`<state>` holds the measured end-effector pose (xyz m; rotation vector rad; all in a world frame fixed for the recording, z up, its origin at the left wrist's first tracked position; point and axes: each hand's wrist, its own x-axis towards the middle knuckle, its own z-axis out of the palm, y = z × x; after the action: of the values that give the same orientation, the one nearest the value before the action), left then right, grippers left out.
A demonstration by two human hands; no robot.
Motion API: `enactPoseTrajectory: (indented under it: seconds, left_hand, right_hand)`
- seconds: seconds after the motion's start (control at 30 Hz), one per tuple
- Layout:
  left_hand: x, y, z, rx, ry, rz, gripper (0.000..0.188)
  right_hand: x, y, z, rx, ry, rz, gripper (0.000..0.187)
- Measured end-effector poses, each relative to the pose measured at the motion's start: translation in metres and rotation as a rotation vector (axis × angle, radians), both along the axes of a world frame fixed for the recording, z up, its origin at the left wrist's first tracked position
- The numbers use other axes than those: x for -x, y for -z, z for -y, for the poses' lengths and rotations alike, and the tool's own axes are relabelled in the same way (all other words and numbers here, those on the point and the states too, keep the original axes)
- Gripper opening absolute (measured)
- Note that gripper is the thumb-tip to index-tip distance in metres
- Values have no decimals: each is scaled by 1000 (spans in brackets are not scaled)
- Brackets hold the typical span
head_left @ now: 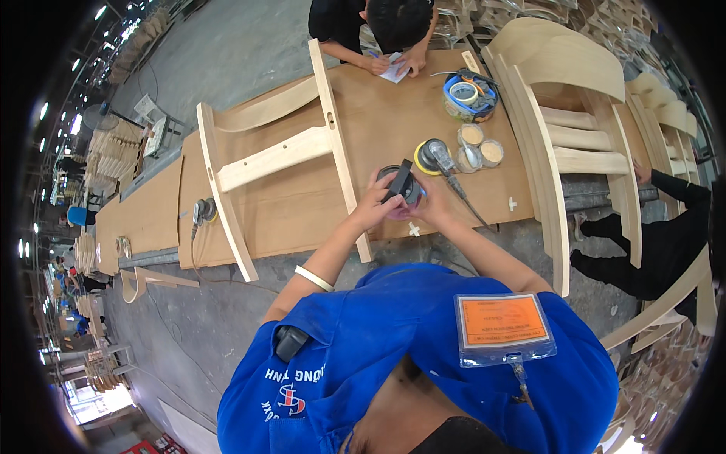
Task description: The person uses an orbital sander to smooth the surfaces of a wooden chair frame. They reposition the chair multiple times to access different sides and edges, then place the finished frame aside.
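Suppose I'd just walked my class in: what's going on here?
Someone in a blue shirt holds a dark, round-topped object between the left hand and right hand, near the bench's front edge. Just past it lies a sander, with small tubs to its right. A pale wooden frame rests to the left. Across the bench, a co-worker holds a pen to paper.

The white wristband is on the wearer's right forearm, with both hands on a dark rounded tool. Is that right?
Not quite: the head view shows the white wristband on the person's left forearm, not the right. The left hand and right hand are indeed both on the dark rounded tool.
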<state>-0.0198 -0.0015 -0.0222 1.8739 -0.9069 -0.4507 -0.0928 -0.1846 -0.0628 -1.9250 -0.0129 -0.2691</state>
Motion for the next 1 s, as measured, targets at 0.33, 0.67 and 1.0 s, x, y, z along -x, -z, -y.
enactPoseTrajectory:
  seconds: [0.33,0.67,1.0]
  left_hand:
    - [28,-8,30,216,-359,-94,35]
    - [58,-24,58,290,-364,-186,44]
    - [45,-49,-54,327,-545,-312,34]
  right_hand:
    - [-3,10,4,83,39,-90,102]
    - [4,35,8,-154,-54,4,69]
    - [55,-230,187,-791,74,-205,18]
